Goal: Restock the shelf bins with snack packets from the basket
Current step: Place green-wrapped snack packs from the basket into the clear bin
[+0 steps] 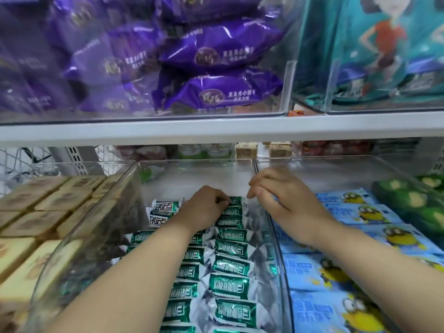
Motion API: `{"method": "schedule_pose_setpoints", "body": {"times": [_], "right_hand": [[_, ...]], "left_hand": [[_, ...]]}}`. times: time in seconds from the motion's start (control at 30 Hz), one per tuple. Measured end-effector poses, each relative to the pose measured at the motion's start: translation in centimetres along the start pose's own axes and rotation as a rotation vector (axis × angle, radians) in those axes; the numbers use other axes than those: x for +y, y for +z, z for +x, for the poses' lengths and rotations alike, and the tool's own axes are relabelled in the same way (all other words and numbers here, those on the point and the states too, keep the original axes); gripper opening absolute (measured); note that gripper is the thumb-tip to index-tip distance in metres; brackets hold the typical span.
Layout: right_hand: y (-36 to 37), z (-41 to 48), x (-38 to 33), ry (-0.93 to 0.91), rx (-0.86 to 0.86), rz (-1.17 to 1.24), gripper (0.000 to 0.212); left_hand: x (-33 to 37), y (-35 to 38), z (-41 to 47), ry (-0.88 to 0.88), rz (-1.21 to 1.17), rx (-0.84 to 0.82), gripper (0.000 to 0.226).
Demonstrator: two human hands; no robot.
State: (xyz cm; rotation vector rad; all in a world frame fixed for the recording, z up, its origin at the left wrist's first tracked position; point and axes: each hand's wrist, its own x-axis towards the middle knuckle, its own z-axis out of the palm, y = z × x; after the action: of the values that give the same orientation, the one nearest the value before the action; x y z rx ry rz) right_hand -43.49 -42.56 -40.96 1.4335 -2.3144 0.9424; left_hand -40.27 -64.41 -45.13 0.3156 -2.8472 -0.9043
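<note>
Left hand (206,209) pinches a green packet (234,202) in the middle bin (192,174) with curled fingers; right hand (281,192) hovers beside it, fingers loosely curled and holding nothing.

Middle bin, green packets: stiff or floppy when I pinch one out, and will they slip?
Probably light, with a firmish body: each green packet is small and keeps its block shape. Crimped foil ends look floppy. The glossy wrap may slip, so neighbours could shift.

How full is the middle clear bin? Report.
Partly full: green packets cover the front of the middle bin; its back floor shows bare.
</note>
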Motion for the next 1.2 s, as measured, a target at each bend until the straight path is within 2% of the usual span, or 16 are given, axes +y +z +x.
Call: {"method": "schedule_pose_setpoints", "body": {"times": [0.2, 0.33, 0.6, 0.7, 0.77, 0.83, 0.97, 1.1, 1.17, 1.2], "right_hand": [[-0.4, 0.2, 0.2, 0.081, -0.088, -0.049, 0.032], [-2.2, -0.1, -1.9, 0.138, -0.124, -0.082, 0.025], [-3.0, -6.3, -11.7, -0.114, 0.09, -0.059, 0.014], [-2.1, -9.9, -14.6, -0.145, 0.146, 0.041, 0.013], [-0.9, -12.8, -16.1, -0.124, 0.114, 0.133, 0.013], [1.1, -16.6, -16.7, -0.076, -0.021, 0.181, 0.013], [6.0, -23.6, -15.1, 0.141, -0.446, 0.206, 0.017], [10.3, -27.8, -10.8, 0.4, -0.791, 0.123, 0.015], [12.1, -29.6, -9.1, 0.434, -0.982, 0.048, 0.011], [13.0, -30.6, -8.5, 0.435, -1.073, 0.011, 0.015]], "left_hand": [[0.9, -1.0, -1.0, 0.03, 0.032, 0.0, 0.02], [3.3, -3.7, -4.7, -0.024, 0.004, 0.052, 0.022], [6.7, -7.4, -21.9, 0.072, -0.16, 0.176, 0.02], [5.4, -6.1, -28.3, -0.007, -0.281, 0.177, 0.025], [3.9, -4.6, -32.0, -0.044, -0.318, 0.185, 0.026], [2.1, -1.9, -35.1, -0.101, -0.311, 0.168, 0.025], [-2.1, 5.3, -39.1, -0.323, -0.338, 0.042, 0.018], [-6.1, 11.0, -41.0, -0.407, -0.154, -0.275, 0.027], [-7.6, 13.6, -42.0, -0.438, -0.042, -0.447, 0.029], [-8.2, 14.9, -42.5, -0.452, 0.014, -0.533, 0.03]]}}
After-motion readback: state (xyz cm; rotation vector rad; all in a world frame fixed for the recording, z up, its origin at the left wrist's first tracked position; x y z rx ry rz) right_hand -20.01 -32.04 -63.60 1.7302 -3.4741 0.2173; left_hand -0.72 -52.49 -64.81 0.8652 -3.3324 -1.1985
